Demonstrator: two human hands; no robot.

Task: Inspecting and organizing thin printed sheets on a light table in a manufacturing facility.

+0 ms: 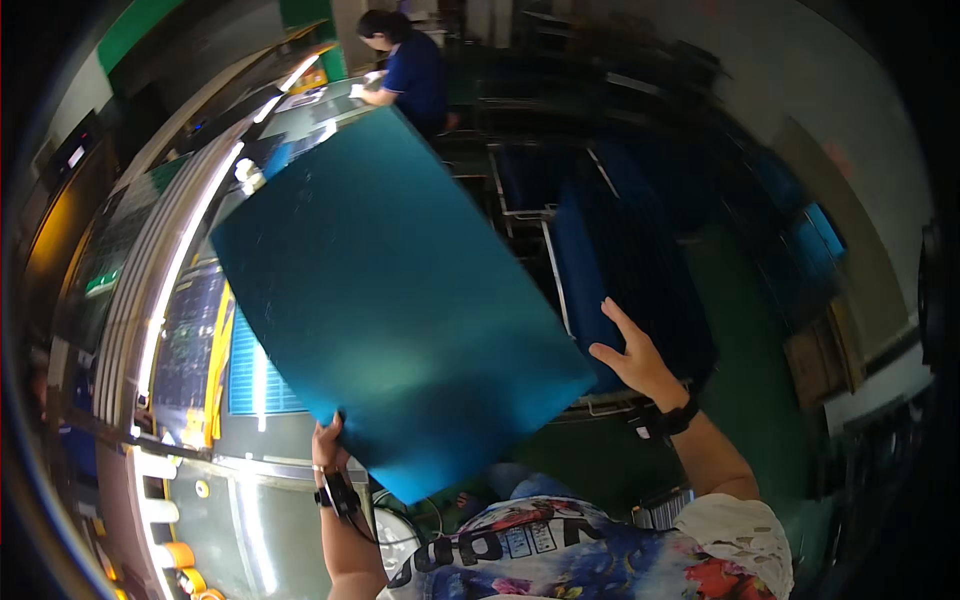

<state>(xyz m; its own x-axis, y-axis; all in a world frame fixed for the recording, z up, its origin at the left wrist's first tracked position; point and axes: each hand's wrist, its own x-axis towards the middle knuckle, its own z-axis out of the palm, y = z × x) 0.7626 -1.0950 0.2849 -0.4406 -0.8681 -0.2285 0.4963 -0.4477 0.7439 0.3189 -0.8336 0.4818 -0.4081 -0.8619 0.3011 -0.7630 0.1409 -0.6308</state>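
Observation:
A large flat blue-green sheet (390, 290) with a dull metallic sheen is held up tilted in front of me. My left hand (329, 443) grips its lower left edge, thumb on the near face and the other fingers hidden behind. Off the sheet's right corner, my right hand (638, 358) is raised with thumb and fingers apart, touching nothing. Dark bands with attached devices sit on both wrists. Below the sheet's left edge, a blue striped panel (262, 370) lies on the lit workbench (225, 510).
Rolls of yellow-orange tape (176, 556) line the bench's left side, near a bright tube light (165, 300). Dark blue panels on a metal rack (640, 250) stand right of the sheet. A person in a dark blue shirt (418, 75) works at the bench's far end.

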